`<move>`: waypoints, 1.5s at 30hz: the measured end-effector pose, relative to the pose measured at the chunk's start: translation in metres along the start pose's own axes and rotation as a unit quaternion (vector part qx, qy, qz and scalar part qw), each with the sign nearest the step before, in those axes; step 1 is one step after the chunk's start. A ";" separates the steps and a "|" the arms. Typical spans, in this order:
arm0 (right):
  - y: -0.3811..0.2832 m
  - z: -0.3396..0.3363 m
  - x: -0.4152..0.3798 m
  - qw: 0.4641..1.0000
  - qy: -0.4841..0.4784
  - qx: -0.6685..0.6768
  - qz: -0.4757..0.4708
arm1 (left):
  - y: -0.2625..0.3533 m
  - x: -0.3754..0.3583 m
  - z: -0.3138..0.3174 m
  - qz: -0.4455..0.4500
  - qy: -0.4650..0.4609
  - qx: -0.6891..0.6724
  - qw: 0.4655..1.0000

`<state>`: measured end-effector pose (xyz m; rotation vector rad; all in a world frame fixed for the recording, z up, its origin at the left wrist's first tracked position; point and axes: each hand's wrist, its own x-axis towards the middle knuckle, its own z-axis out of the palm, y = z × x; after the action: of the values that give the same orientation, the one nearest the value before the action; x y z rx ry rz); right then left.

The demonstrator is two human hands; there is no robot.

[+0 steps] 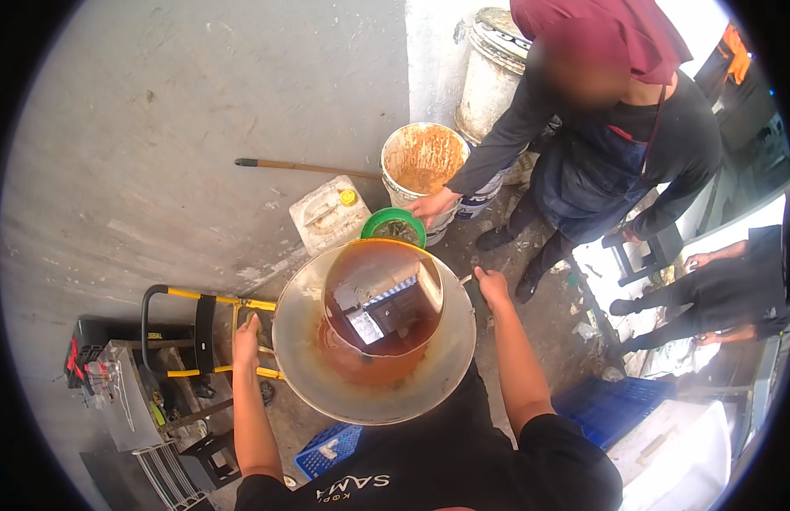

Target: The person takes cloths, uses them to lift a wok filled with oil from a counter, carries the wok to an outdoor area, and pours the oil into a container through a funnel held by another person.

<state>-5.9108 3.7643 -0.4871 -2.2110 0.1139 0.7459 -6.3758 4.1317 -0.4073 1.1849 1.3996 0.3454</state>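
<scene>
A large metal wok holds reddish-brown liquid with a bright reflection on its surface. My left hand is closed round the wok's handle on one side. On the other side my right hand grips the opposite handle. Just beyond the wok's far rim is a green strainer with dark bits in it, held by a co-worker's hand. The liquid lies toward the far rim, near the strainer.
A stained white bucket and a jerrycan with a yellow cap stand beyond the wok. A yellow trolley frame is at the left. Blue crates lie at the lower right. A co-worker in an apron leans in; another person stands farther right.
</scene>
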 end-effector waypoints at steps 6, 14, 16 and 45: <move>0.001 0.001 0.004 1.000 -0.002 0.012 0.006 | 0.012 -0.007 0.005 0.000 -0.024 -0.008 1.000; 0.004 0.004 0.013 1.000 -0.007 0.008 -0.009 | 0.021 -0.010 0.007 -0.006 0.009 0.001 1.000; 0.010 0.006 0.022 0.999 -0.030 0.009 -0.008 | 0.022 -0.013 0.008 0.003 -0.031 -0.016 0.999; -0.055 -0.015 0.017 0.991 -0.063 -0.094 -0.064 | -0.010 -0.047 0.033 0.030 0.105 0.000 0.994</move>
<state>-5.8728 3.7935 -0.4523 -2.3151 -0.1668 0.8517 -6.3626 4.0762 -0.3966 1.2195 1.5460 0.5246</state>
